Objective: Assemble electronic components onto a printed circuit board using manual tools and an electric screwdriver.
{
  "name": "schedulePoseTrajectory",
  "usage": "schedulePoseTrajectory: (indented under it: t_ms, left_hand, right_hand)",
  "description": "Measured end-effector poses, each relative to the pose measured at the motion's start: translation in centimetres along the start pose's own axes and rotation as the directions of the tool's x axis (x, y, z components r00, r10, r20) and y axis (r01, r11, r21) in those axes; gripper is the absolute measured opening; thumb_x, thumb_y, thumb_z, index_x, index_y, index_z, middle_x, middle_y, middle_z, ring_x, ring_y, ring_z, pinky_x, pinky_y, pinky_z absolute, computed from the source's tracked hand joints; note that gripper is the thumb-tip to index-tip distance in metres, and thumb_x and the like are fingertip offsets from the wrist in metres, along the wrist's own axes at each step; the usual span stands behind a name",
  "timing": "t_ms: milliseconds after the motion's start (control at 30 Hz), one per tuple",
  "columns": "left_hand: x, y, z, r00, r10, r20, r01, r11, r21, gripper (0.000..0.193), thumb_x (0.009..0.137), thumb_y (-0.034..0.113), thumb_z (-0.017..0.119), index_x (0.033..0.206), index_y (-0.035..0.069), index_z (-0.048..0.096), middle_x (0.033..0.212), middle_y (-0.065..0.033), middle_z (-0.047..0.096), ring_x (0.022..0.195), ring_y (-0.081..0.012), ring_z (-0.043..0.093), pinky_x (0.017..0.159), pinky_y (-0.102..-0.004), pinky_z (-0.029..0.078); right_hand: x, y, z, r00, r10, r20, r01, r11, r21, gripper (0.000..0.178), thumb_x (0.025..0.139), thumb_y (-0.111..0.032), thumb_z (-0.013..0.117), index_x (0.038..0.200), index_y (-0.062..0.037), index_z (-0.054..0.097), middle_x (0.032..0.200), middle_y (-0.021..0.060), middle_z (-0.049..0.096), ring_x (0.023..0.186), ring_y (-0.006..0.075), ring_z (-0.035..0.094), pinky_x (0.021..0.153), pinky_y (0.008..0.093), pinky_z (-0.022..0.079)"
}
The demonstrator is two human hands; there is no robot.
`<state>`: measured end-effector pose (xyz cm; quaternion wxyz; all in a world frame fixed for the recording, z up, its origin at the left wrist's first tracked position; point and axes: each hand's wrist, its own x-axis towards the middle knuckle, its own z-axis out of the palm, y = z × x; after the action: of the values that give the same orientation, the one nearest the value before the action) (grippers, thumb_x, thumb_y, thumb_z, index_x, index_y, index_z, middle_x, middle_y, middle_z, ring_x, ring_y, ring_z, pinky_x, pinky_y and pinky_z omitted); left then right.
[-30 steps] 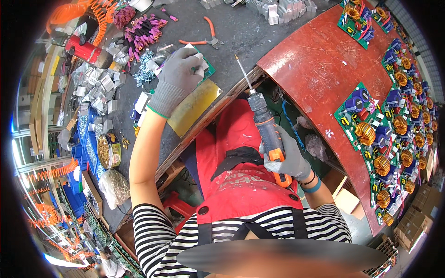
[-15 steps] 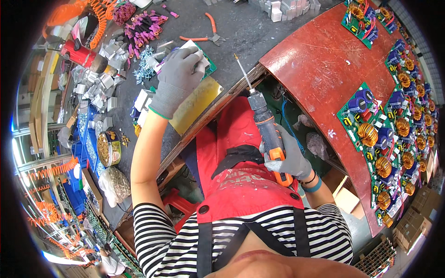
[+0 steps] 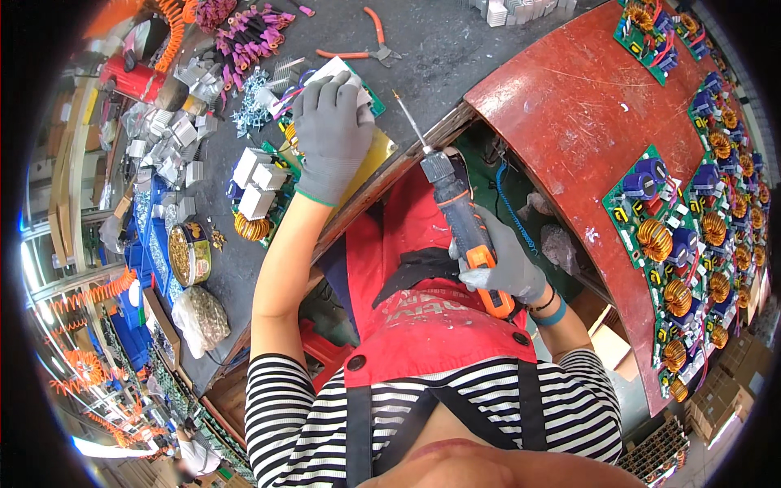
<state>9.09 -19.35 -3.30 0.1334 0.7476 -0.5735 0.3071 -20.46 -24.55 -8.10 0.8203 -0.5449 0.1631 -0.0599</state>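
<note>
My left hand (image 3: 333, 134), in a grey glove, lies over a green circuit board (image 3: 377, 104) on the dark bench, its fingers bent around a pale block on the board; the palm hides most of it. A flat yellow piece (image 3: 378, 163) shows beside that hand. My right hand (image 3: 514, 259), also gloved, is wrapped round a black and orange electric screwdriver (image 3: 457, 207) in front of my red apron. Its long thin bit points up and away, touching nothing. Left of my left wrist sits another circuit board (image 3: 281, 167) with grey heat sinks and a copper coil.
Orange-handled cutters (image 3: 379, 41), blue-silver screws (image 3: 252, 110) and purple-tipped leads (image 3: 252, 41) lie on the bench. A red power tool (image 3: 134, 81), loose heat sinks (image 3: 167, 138) and a tin of brass parts (image 3: 189, 256) are at left. Several finished-looking boards (image 3: 651, 232) cover the red panel (image 3: 545, 98).
My left hand and forearm have shifted right, uncovering the board with heat sinks at left. The screwdriver has moved slightly left, still in my right hand.
</note>
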Motion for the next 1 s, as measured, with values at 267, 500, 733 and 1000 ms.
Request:
schedulePoseTrajectory:
  t_ms: [267, 500, 733, 1000]
  left_hand:
    - [-0.5, -0.5, -0.3, 0.998, 0.064, 0.005, -0.064, 0.997, 0.032, 0.039, 0.073, 0.017, 0.071, 0.11, 0.01, 0.064, 0.116, -0.0043, 0.065, 0.108, -0.0277, 0.058, 0.094, -0.0419, 0.044]
    - [-0.4, -0.9, -0.6, 0.994, 0.102, 0.041, -0.104, 0.994, 0.042, 0.04, 0.075, 0.017, 0.072, 0.113, 0.009, 0.063, 0.118, -0.0041, 0.064, 0.109, -0.0283, 0.058, 0.095, -0.0421, 0.045]
    - [-0.4, -0.9, -0.5, 0.994, 0.106, 0.022, -0.106, 0.994, 0.026, 0.039, 0.075, 0.017, 0.073, 0.111, 0.009, 0.063, 0.118, -0.0044, 0.065, 0.109, -0.028, 0.059, 0.096, -0.0421, 0.045]
    - [-0.4, -1.0, -0.6, 0.994, 0.104, 0.026, -0.105, 0.994, 0.038, 0.038, 0.074, 0.017, 0.074, 0.109, 0.009, 0.063, 0.118, -0.0038, 0.065, 0.108, -0.0278, 0.059, 0.095, -0.0428, 0.045]
  right_hand:
    - [0.8, -0.4, 0.0, 0.99, 0.119, 0.08, -0.125, 0.99, 0.062, 0.084, 0.069, -0.006, 0.072, 0.144, -0.0006, 0.034, 0.094, 0.0096, 0.06, 0.069, 0.014, 0.062, 0.058, 0.0292, 0.054]
    - [1.9, -0.1, 0.1, 0.99, 0.083, 0.115, -0.098, 0.987, 0.128, 0.08, 0.069, -0.008, 0.073, 0.14, -0.001, 0.037, 0.093, 0.0076, 0.06, 0.068, 0.012, 0.061, 0.056, 0.0271, 0.053]
    - [2.3, -0.5, 0.2, 0.983, 0.119, 0.137, -0.14, 0.979, 0.152, 0.074, 0.072, -0.005, 0.076, 0.137, -0.005, 0.04, 0.091, 0.005, 0.061, 0.069, 0.0117, 0.062, 0.056, 0.0268, 0.055]
    - [2.5, -0.6, 0.1, 0.982, 0.138, 0.13, -0.154, 0.981, 0.121, 0.075, 0.07, -0.008, 0.073, 0.137, -0.0032, 0.04, 0.093, 0.0073, 0.06, 0.066, 0.0119, 0.061, 0.056, 0.0277, 0.054]
